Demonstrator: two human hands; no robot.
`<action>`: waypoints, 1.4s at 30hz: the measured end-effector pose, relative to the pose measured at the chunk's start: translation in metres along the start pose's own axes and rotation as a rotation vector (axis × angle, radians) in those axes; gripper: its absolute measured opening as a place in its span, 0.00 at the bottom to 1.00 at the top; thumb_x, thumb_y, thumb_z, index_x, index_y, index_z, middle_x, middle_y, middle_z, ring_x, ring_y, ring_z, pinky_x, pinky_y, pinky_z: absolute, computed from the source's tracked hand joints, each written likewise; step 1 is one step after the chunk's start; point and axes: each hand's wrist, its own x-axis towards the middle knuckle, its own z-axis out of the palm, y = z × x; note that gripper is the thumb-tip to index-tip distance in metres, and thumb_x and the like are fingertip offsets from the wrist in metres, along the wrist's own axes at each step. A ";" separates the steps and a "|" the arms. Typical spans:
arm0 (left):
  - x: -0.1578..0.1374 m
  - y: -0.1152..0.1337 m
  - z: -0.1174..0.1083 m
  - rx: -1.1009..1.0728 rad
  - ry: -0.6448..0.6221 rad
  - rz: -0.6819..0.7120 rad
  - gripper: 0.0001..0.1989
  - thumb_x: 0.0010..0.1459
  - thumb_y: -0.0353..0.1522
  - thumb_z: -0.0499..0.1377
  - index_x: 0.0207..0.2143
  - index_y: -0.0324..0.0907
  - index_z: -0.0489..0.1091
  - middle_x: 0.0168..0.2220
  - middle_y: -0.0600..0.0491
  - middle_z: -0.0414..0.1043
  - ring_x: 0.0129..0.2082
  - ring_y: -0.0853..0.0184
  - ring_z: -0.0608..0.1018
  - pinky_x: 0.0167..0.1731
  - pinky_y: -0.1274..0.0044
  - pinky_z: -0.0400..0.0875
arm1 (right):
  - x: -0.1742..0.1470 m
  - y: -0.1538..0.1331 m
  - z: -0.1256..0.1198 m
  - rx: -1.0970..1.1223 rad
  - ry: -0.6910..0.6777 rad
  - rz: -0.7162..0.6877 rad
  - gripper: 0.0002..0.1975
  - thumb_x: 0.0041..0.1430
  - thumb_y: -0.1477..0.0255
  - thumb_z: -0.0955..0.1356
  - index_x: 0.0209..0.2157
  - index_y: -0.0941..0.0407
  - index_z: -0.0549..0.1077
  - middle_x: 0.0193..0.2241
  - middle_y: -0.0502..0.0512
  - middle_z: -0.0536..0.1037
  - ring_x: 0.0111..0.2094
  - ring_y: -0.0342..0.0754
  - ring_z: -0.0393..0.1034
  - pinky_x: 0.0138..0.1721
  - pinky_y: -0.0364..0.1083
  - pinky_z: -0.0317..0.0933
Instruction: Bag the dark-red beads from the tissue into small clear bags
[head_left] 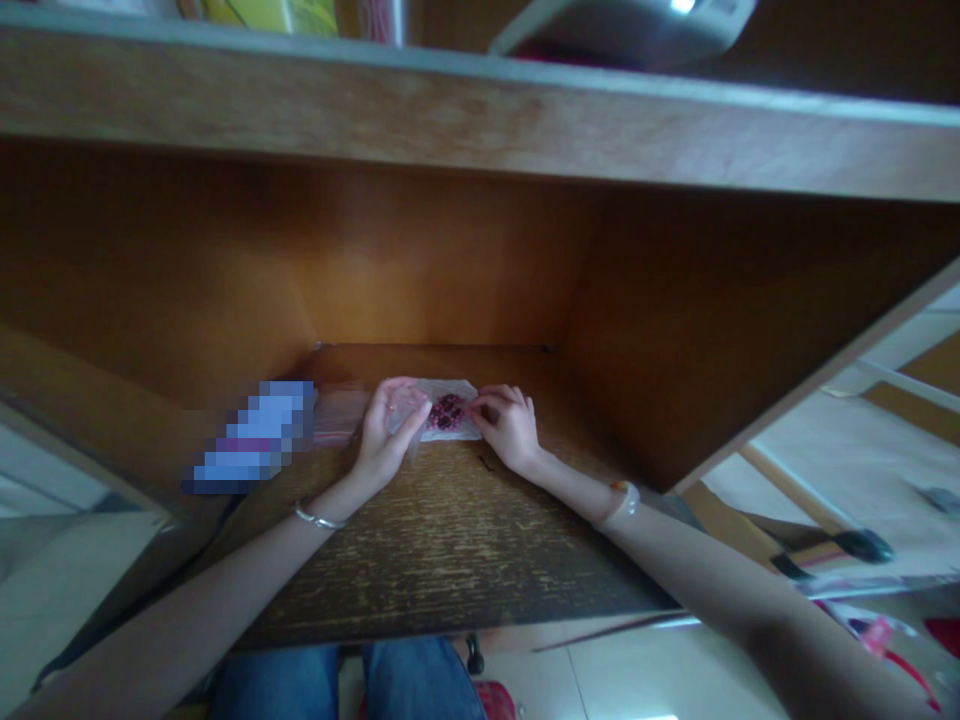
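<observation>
Wooden desk (450,560), dark worn top, set in a deep alcove with brown side walls and a thick shelf board (480,110) overhead. Person seated at it; blue-jeaned knees show below the front edge.

Both forearms reach to the far middle of the desk top. Thin silver bangle (319,519) on the left wrist, pale bangle (626,498) on the right.

Clear plastic bag (448,408) lies flat on the desk near the back wall, between the two hands. A cluster of dark red-purple beads (448,411) sits inside it, near its middle.

Left hand (388,432): palm up-turned, fingers curled over the bag's left end, thumb pressed along its front edge, gripping the plastic. Right hand (510,425): knuckles up, fingertips pinched together on the bag's right edge.

More clear plastic (339,415) lies just left of the left hand, beside a blurred-out patch; contents not discernible.
</observation>
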 end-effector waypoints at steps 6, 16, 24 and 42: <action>0.001 0.001 0.001 -0.010 0.022 -0.029 0.15 0.52 0.39 0.62 0.41 0.43 0.67 0.39 0.51 0.71 0.41 0.66 0.74 0.48 0.71 0.67 | 0.001 0.000 0.000 0.080 0.095 -0.011 0.07 0.59 0.69 0.66 0.33 0.52 0.77 0.40 0.54 0.75 0.44 0.51 0.66 0.46 0.51 0.54; 0.002 0.004 0.000 0.027 0.026 -0.046 0.14 0.53 0.40 0.61 0.39 0.42 0.69 0.39 0.51 0.72 0.42 0.65 0.74 0.48 0.71 0.67 | 0.003 0.005 0.002 0.276 0.306 0.006 0.09 0.60 0.66 0.64 0.34 0.54 0.74 0.40 0.56 0.73 0.45 0.51 0.65 0.48 0.51 0.57; 0.002 0.006 0.001 -0.101 -0.045 -0.077 0.15 0.52 0.40 0.61 0.40 0.42 0.68 0.39 0.51 0.72 0.41 0.64 0.75 0.46 0.70 0.68 | 0.017 -0.007 -0.012 0.303 0.437 0.058 0.09 0.59 0.64 0.65 0.32 0.54 0.72 0.42 0.58 0.72 0.47 0.52 0.64 0.49 0.53 0.57; 0.005 0.003 -0.004 -0.152 -0.086 -0.081 0.16 0.53 0.39 0.61 0.42 0.43 0.67 0.41 0.51 0.73 0.43 0.62 0.75 0.49 0.68 0.65 | 0.092 -0.084 -0.074 0.487 -0.269 -0.375 0.07 0.54 0.70 0.68 0.31 0.59 0.76 0.32 0.53 0.78 0.34 0.44 0.71 0.38 0.44 0.63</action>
